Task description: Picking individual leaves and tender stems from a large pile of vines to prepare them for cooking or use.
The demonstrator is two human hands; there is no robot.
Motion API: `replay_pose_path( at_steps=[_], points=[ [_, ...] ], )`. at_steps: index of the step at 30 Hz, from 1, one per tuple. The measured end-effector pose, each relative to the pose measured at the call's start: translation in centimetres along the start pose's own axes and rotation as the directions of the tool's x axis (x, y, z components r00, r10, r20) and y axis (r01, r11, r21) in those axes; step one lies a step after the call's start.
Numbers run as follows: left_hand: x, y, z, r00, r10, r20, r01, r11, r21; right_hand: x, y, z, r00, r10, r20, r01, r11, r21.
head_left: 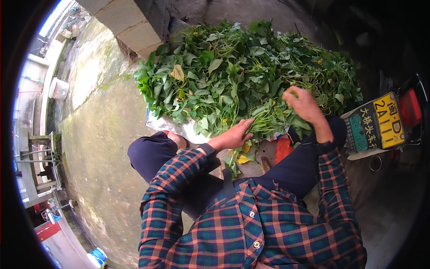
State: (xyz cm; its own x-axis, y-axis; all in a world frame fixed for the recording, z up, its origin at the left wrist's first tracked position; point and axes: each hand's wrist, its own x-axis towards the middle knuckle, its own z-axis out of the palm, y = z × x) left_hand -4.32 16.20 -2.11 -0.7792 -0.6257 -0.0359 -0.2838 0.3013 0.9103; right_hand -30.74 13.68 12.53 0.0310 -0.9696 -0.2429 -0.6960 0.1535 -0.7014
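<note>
A broad heap of leafy green vines (228, 74) with pointed, roughly heart-shaped leaves lies on the ground in front of my knees. At its near edge my left hand (235, 136) is closed around a bunch of pale green stems (264, 122), back of the hand upward. To the right and a little higher, my right hand (302, 105) is raised over the heap with its fingers curled in a pinch. What those fingertips hold is too small to make out. Green leaves (298, 124) hang just below that hand, in front of my right knee.
White sheeting (172, 127) shows under the heap's near left edge. A red plastic bag (283, 149) lies between my legs beside yellow leaves (243, 159). A block pillar (134, 27) stands behind left. At right is a vehicle's rear with a yellow plate (389, 120).
</note>
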Motion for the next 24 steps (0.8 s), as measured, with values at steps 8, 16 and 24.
replay_pose_path(
  at_steps=[8,16,24],
  points=[
    [4.8,-6.5,-1.4,0.941,-0.282,-0.188,0.322,0.918,0.230,0.6,-0.3,-0.6,0.993,-0.109,0.046,0.082,0.917,0.391],
    [8.2,-13.0,0.8,0.751,-0.626,-0.212,0.648,0.759,0.053,-13.1,4.7,-13.9,0.846,0.308,-0.435,0.083,0.729,0.679],
    [7.7,-11.0,0.0,0.678,-0.724,-0.123,0.726,0.687,-0.043,-18.8,28.9,1.2,0.661,0.748,0.060,-0.712,0.601,0.364]
  ],
)
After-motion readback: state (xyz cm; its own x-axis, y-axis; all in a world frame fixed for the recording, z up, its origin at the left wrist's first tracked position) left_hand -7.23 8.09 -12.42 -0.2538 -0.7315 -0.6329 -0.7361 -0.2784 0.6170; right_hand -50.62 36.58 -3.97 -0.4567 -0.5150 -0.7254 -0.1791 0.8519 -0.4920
